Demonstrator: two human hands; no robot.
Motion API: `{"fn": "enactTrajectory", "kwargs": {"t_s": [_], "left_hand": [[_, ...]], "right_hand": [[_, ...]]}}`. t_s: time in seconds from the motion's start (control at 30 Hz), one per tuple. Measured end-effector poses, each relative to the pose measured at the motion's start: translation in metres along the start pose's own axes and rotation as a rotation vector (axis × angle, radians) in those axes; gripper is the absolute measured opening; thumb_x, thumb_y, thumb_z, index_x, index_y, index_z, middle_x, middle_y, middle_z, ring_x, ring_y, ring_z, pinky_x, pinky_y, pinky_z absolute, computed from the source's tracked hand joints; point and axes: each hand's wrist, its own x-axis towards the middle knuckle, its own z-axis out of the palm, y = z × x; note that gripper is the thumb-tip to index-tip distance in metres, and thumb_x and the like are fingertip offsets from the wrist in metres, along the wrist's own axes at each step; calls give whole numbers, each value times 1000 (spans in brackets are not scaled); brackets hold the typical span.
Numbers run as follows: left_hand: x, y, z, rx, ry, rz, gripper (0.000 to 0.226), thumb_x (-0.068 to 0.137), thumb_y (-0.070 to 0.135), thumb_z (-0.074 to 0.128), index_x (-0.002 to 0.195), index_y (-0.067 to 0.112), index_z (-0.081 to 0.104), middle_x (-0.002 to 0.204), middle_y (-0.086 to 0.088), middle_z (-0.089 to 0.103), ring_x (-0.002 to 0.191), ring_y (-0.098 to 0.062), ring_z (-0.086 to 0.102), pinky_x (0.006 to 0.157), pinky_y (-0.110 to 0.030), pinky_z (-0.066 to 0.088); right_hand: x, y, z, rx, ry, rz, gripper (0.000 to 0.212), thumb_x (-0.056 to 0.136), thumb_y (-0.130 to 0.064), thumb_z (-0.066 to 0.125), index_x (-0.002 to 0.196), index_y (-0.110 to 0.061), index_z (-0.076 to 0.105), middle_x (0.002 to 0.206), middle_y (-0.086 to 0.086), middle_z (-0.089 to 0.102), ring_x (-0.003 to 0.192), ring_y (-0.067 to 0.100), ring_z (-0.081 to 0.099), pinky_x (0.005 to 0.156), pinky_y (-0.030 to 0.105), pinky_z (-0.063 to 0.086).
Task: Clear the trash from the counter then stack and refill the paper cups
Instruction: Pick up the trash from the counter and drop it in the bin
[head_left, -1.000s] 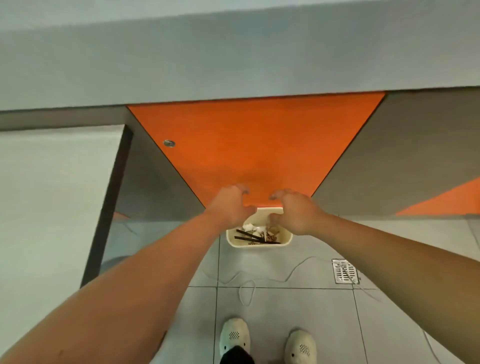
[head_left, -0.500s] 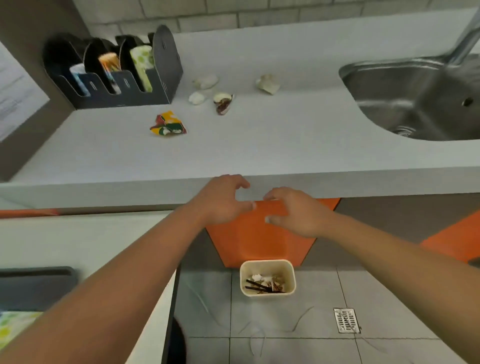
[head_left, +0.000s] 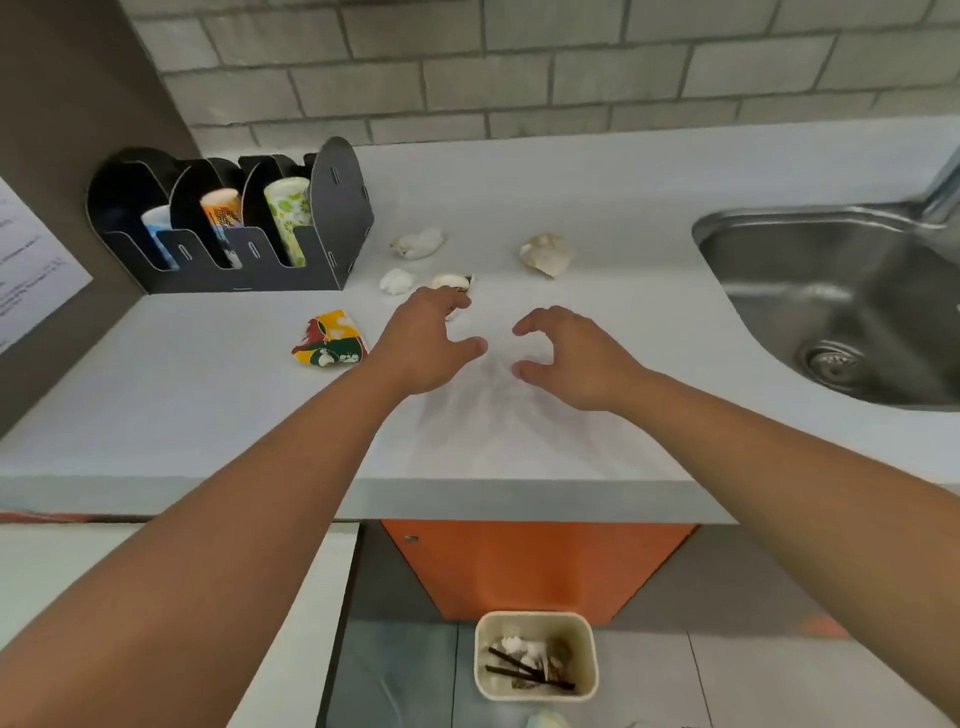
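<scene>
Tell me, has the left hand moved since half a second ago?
Yes. The left hand has gone from the counter front edge forward over the top, toward the wall, fingertips now at a crumpled scrap.

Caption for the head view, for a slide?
Both hands, left and right, reach empty over the counter toward crumpled trash; the bin waits on the floor.
</scene>
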Motion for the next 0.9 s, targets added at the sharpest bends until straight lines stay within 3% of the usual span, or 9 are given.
{"fn": "enactTrajectory", "kwargs": {"t_s": [0.17,0.33,0.53,0.63,0.73,0.8,0.9], "left_hand": [[67,-12,17,-59,-4,-104,73,83,33,76,145,20,39,143,-8,44,128,-25,47,93,-23,36],[115,-32,38,-11,14,-204,77,86,43,70,150,26,31,145,-13,39,131,-32,42,106,-39,39],[127,-45,52,169,56,-178,53,90,42,63,139,31,46,129,-9,48,120,-30,45,98,-41,45],[129,-45,53,111,72,-143,48,85,27,67,130,22,51,125,-9,46,112,-28,48,90,-34,46],[131,-43,54,112,70,-138,42,81,25,69,117,17,50,117,-8,49,103,-28,44,79,-34,43],[130,-44,55,125,61,-137,39,80,26,69,111,16,47,109,-8,51,97,-29,44,74,-34,39],[125,-46,55,62,74,-133,43,79,23,69,116,18,47,105,-4,48,98,-31,50,73,-32,37]], "right_hand": [[71,34,-16,-19,3,20,51,89,-36,66,136,-24,49,139,3,47,126,24,45,103,40,40],[137,60,-21,-46,31,-21,56,86,-35,68,137,-22,48,141,5,46,131,28,42,104,42,40],[192,78,-26,-98,89,-14,78,79,-43,73,146,-26,37,149,3,37,137,30,30,110,41,30],[211,89,-21,-211,37,44,85,76,-58,69,148,-35,30,158,1,25,145,34,18,118,47,17],[216,96,-11,-292,-58,95,84,78,-65,62,150,-39,24,162,-1,15,147,36,12,118,51,9],[213,99,-5,-268,-54,79,73,82,-61,60,146,-36,33,159,1,20,143,35,21,115,47,19],[206,97,1,-263,62,-11,47,85,-47,60,124,-24,52,137,5,40,119,33,40,97,38,38]]}}
